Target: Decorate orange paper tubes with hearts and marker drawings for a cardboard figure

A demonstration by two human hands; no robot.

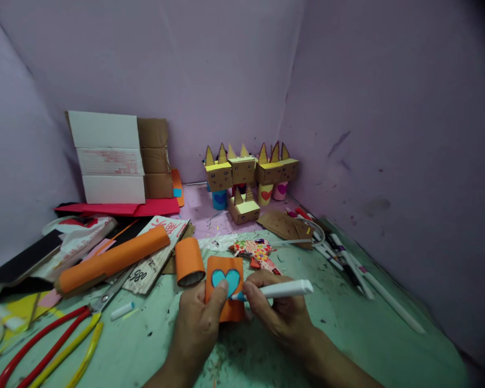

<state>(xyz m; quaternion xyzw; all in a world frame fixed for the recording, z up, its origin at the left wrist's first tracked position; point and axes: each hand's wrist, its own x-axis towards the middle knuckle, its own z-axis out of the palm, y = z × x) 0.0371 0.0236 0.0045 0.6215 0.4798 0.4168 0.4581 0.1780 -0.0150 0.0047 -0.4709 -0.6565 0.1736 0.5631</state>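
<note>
- Orange paper wraps the short tube [225, 304], which stands at the near middle of the green bench [367, 334] between the two hands. A blue heart [226, 279] outlined in black sits on the face turned toward the person.
- The left hand [198, 323] is closed round the tube's left side, with the thumb pressed on the front just under the heart. I'd judge that this hold keeps the curved face from rolling under the pen.
- The right hand [281, 318] pinches a white marker pen [278, 290] low on its barrel between thumb and fingers, so the blue tip meets the heart's right edge. The barrel lies nearly level.
- Just behind, a second orange tube [189, 261] lies on its side, its face plain.
- Further left, a long orange paper roll [113, 260] rests across printed card. Red- and yellow-handled scissors [44, 350] lie near the bench's edge, and a small white cap [122, 310] lies between them and the left hand.
- A row of marker pens [347, 264] lies along the foot of the right wall, on the pen hand's side.
- In the far corner, well apart, cardboard box figures [246, 172] with pointed ears stand on coloured tubes bearing hearts.
</note>
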